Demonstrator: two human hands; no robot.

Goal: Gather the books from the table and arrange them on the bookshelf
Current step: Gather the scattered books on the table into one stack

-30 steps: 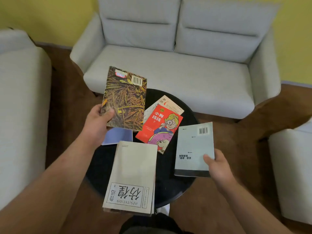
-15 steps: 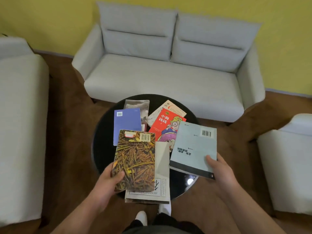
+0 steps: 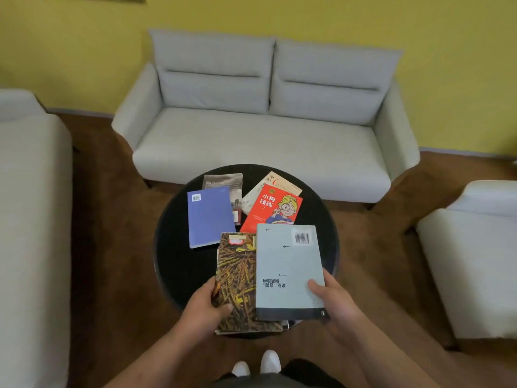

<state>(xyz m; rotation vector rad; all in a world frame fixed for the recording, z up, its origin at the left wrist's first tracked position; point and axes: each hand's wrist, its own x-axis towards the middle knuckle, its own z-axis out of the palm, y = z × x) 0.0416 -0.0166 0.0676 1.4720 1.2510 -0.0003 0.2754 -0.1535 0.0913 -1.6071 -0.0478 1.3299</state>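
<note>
One wheat-cover book [image 3: 237, 278] partly under blue book [image 3: 288, 264], bottom book [image 3: 286, 324] nearly hidden

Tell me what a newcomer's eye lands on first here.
The bright red book with a cartoon child jumps out, lying at the far side of the round black table beside a violet-blue book. Nearer the camera, the left hand grips a straw-patterned book, and the right hand holds a pale grey-blue book overlapping it. Behind the table stands a grey sofa against a yellow wall.
</note>
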